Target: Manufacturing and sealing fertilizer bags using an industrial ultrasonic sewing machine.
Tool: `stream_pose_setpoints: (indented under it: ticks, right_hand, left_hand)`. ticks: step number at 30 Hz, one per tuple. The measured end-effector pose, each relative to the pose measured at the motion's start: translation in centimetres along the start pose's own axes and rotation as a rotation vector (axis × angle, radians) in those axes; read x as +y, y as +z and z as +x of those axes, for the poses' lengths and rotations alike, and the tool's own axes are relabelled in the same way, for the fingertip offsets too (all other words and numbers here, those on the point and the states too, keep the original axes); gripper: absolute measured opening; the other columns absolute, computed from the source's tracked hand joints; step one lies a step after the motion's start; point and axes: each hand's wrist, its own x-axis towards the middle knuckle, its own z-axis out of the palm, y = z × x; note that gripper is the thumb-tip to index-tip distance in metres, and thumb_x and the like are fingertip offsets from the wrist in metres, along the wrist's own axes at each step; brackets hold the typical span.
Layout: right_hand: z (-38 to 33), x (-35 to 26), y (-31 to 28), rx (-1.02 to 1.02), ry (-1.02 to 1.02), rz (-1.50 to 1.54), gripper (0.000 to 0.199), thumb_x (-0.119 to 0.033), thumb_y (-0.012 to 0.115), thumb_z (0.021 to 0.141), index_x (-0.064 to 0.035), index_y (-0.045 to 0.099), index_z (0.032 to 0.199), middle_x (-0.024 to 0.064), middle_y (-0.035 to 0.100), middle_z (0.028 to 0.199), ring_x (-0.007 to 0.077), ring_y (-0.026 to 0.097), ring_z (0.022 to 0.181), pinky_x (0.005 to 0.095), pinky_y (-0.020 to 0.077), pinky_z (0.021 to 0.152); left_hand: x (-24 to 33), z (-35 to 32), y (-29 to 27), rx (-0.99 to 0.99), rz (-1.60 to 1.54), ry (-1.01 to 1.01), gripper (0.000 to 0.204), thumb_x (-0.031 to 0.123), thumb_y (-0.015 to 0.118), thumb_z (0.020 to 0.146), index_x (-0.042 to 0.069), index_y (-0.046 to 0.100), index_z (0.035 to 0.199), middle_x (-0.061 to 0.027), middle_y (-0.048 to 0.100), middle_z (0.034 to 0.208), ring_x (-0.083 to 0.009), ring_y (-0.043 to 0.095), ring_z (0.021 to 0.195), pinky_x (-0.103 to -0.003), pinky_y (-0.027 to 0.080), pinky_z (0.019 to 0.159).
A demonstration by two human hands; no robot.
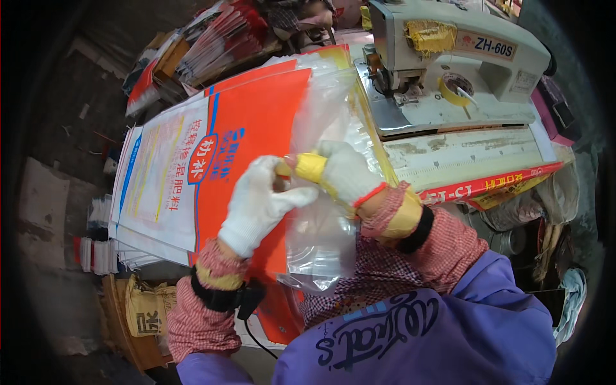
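Both my hands wear white knit gloves and meet above a stack of printed sacks. My left hand (pixel 260 202) has its thumb held apart and its bent fingers at the tip of a yellow-wrapped digit of my right hand; nothing shows in its grasp. My right hand (pixel 346 172) is curled, that yellow-covered digit pointing left; anything inside its fingers is hidden. Beneath them lies the top orange-and-white sack (pixel 256 122). A clear plastic liner (pixel 321 247) sticks out along its right side, under my hands.
A pale sewing machine (pixel 465 45) stands at the upper right, a roll of yellow tape (pixel 455 90) on its base. A ruled white work surface (pixel 462 154) lies in front of it. More folded sacks (pixel 221 48) are piled at the back left. A cloth bag (pixel 147 308) is at lower left.
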Motion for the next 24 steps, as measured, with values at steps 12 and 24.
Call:
stream_pose_setpoints:
  ticks: [12,24]
  right_hand:
    - [-1.3,-2.4,-4.3,0.305,-0.482,-1.093,0.011,-0.01,0.057,0.074,-0.0025,0.062,0.08,0.0156,0.062,0.083,0.029,0.061,0.07,0.0392,0.0499,0.062]
    - [15.6,2.2,-2.3,0.368,-0.427,-0.83,0.02,-0.017,0.045,0.085,-0.0056,0.059,0.094,0.0093,0.061,0.081,0.0246,0.06,0.073,0.0354,0.0489,0.066]
  left_hand:
    - [-3.4,-1.8,-10.6,0.566,-0.775,-0.089,0.006,0.005,0.058,0.085,0.005,0.052,0.082,0.0019,0.052,0.075,-0.0062,0.049,0.065,-0.021,0.042,0.062]
    - [-1.2,-9.1,-1.8,-1.126,-0.287,0.35,0.013,0.012,0.063,0.074,0.001,0.057,0.079,-0.0112,0.056,0.076,-0.0243,0.056,0.072,-0.031,0.044,0.065]
